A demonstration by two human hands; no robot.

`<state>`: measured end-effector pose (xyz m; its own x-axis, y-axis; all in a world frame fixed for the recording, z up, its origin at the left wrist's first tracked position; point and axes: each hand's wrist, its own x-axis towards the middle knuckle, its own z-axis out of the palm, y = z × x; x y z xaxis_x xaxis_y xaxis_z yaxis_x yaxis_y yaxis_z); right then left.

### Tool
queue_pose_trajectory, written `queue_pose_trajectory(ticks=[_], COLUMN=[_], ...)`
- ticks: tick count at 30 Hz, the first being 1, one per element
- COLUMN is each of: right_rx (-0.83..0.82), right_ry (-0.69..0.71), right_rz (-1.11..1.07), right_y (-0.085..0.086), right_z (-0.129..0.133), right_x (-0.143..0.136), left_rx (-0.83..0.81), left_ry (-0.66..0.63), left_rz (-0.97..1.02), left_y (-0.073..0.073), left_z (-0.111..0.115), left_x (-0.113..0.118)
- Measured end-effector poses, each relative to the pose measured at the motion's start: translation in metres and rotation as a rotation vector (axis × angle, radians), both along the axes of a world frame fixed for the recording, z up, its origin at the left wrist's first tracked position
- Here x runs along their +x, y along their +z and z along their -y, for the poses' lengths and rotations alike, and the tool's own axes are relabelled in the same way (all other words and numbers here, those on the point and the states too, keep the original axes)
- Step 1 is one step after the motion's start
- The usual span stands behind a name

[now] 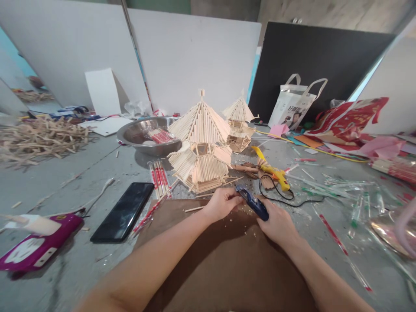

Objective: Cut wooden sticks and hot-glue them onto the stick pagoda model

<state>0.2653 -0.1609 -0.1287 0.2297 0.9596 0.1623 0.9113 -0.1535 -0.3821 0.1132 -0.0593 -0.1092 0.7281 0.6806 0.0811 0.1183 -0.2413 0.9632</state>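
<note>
My right hand (276, 220) is closed around a dark blue hand tool (252, 203), which looks like a pair of cutters; its head points up and left. Close to that head, the fingers of my left hand (224, 203) are pinched together. Whatever they hold, if anything, is too small to make out. Both hands are over a brown board (208, 260) strewn with tiny pale chips. Just beyond them stands a tiered pavilion model (201, 147) made of thin wooden sticks. A loose stick (194, 209) lies beside my left wrist.
A second stick pavilion (239, 123) stands behind. Right of the hands lies a yellow glue gun (274, 171) with a black cord. At left are a black phone (123, 212), a magenta device (42, 242), a metal basin (146, 145) and a stick pile (42, 138). Plastic wrappers (344, 186) litter the right.
</note>
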Motion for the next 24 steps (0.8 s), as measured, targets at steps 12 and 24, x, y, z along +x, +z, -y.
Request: queue_pose_trajectory(ticks=[12,24], right_rx=[0.016,0.122], right_ry=[0.023,0.128], right_rz=[0.123,0.102], right_y=[-0.0004,-0.0004], right_z=[-0.0001,-0.0013], right_x=[-0.0019,0.0039], left_rx=[-0.014,-0.165], left_ry=[-0.008,0.101], left_rz=[0.041,0.062], left_y=[-0.0051,-0.0063], left_z=[-0.0044,-0.0036], left_x=[0.0,0.004])
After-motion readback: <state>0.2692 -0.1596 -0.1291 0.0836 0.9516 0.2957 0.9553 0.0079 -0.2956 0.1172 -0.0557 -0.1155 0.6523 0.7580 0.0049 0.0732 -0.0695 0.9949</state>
